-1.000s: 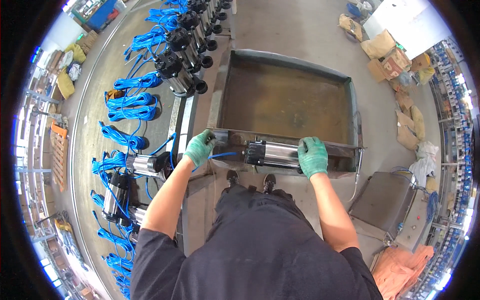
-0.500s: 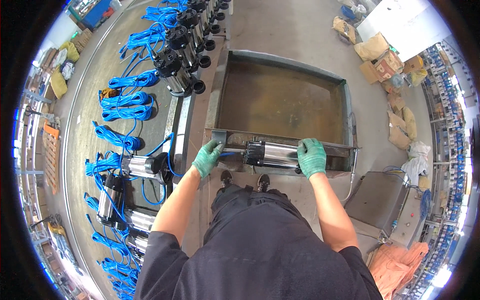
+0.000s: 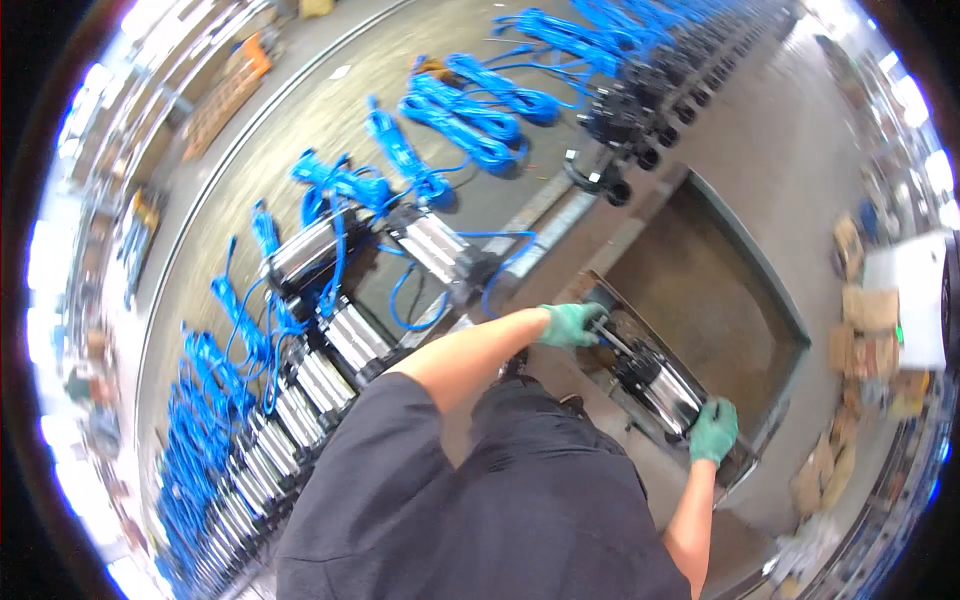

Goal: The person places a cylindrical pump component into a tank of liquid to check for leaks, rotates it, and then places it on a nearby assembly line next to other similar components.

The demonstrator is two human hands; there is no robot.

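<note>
A silver submersible pump (image 3: 665, 392) with a black ribbed end lies along the near edge of a metal water tank (image 3: 752, 235). My right hand (image 3: 713, 430), in a green glove, is closed round the pump's far-right end. Beside its black end, a thin metal rod (image 3: 617, 340) points toward my left hand (image 3: 572, 325). That green-gloved hand is closed at the rod's end; its fingertips are partly hidden and blurred. The tank holds brownish water (image 3: 715, 285).
At my left, a long bench (image 3: 330, 110) bears several pumps (image 3: 435, 245) and coiled blue cables (image 3: 460, 120). More black-ended pumps (image 3: 615, 115) stand in a line along its far edge. Cardboard boxes (image 3: 868, 310) and sacks (image 3: 820, 460) lie on the floor at right.
The head view has swung to the left, so the tank and pump appear tilted and farther right. Both hands remain at opposite ends of the pump and rod.
</note>
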